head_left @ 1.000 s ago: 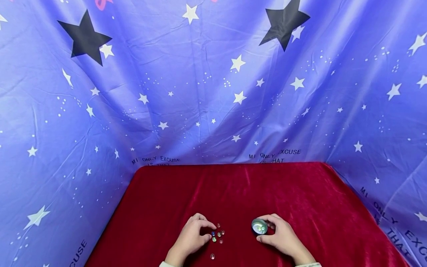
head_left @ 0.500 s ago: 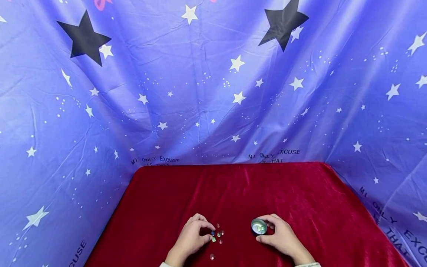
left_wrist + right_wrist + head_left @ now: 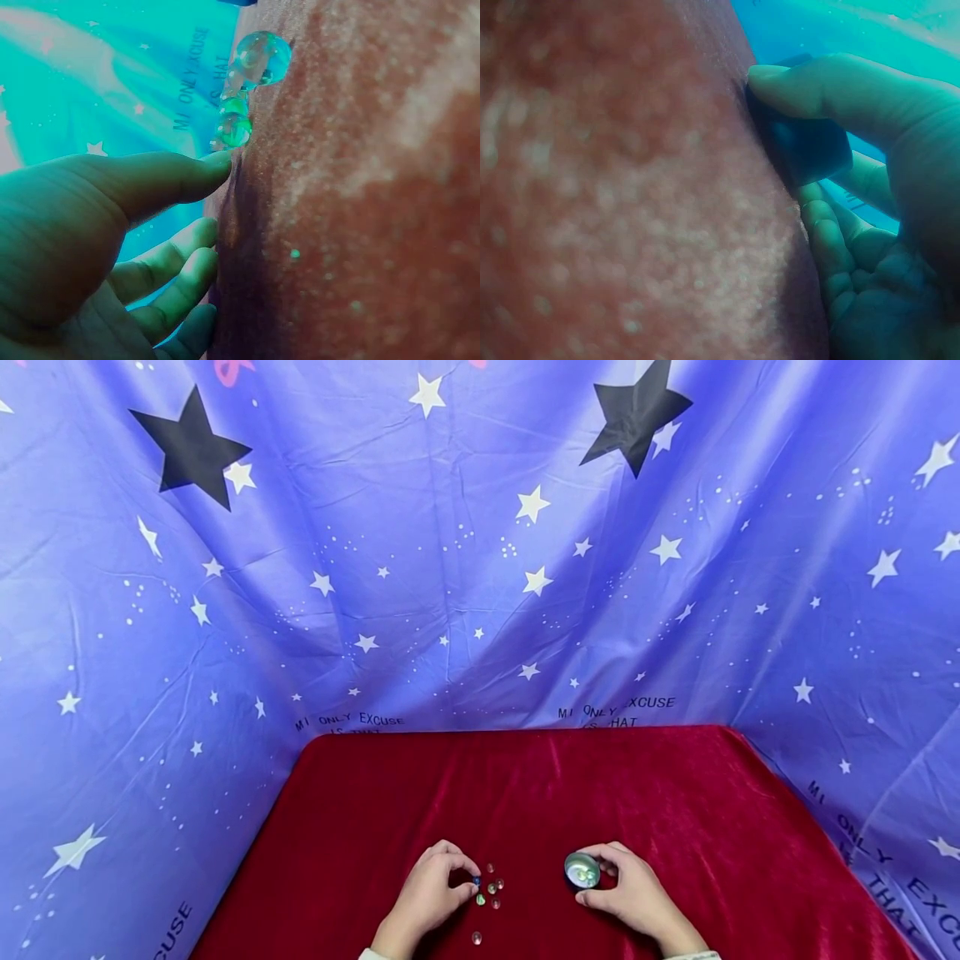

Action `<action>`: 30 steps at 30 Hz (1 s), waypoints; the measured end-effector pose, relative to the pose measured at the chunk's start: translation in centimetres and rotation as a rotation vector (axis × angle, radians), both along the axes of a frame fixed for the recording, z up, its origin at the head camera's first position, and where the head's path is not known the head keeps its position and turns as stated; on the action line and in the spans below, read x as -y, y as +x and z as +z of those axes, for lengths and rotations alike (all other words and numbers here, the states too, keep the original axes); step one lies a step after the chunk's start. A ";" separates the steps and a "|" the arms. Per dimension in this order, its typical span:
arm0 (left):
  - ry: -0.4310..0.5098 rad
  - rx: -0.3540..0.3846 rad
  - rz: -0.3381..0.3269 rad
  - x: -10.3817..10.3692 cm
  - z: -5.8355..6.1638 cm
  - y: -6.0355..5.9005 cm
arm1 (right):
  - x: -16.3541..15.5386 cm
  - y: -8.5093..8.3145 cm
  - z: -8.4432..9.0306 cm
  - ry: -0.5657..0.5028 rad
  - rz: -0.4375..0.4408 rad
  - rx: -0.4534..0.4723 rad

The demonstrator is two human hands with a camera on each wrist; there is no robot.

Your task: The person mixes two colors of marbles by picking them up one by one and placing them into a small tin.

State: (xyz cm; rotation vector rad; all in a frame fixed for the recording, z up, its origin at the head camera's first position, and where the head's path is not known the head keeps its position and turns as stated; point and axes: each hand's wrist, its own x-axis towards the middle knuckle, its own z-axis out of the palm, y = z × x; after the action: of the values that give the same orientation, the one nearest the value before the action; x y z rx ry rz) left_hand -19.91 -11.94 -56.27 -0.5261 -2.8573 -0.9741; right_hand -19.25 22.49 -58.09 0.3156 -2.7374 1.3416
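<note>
My left hand (image 3: 433,887) pinches a blue marble (image 3: 477,880) between thumb and index finger, low over the cloth. Close by its fingertips lie several clear and coloured glass marbles, among them a green one (image 3: 481,900) and a pinkish clear one (image 3: 496,903). In the left wrist view the thumb hides the blue marble, while a large clear marble (image 3: 262,58) shows beyond it. My right hand (image 3: 633,893) grips a small round cup (image 3: 582,870) by its side; shiny greenish spots show inside. The right wrist view shows its dark outer wall (image 3: 802,146) near the cloth.
A red velvet cloth (image 3: 525,793) covers the table. One clear marble (image 3: 477,937) lies apart, closer to the front edge. Blue star-printed curtains (image 3: 450,568) hang behind the table and along both sides.
The left thumb and index finger have closed on the blue marble and drawn it slightly left and up, away from the green one. The right hand and cup stay where they were.
</note>
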 end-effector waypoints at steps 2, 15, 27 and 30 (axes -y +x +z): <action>-0.005 -0.002 0.004 0.0 0.0 -0.1 | 0.0 0.0 0.0 -0.001 -0.001 -0.001; -0.028 -0.028 0.026 -1.1 1.0 -0.4 | 0.1 0.0 0.0 -0.015 0.000 -0.009; -0.011 -0.045 0.006 -2.4 1.9 -1.2 | 0.5 0.0 0.3 -0.012 -0.023 0.039; -0.002 -0.047 -0.004 -2.8 2.1 -1.4 | 0.5 0.0 0.4 -0.008 -0.017 0.035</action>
State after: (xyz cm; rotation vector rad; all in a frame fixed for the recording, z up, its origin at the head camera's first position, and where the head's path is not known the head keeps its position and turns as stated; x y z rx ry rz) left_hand -21.30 -9.15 -54.15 -0.5472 -2.8175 -0.9463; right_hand -19.23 21.95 -57.74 0.2704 -2.7555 1.3664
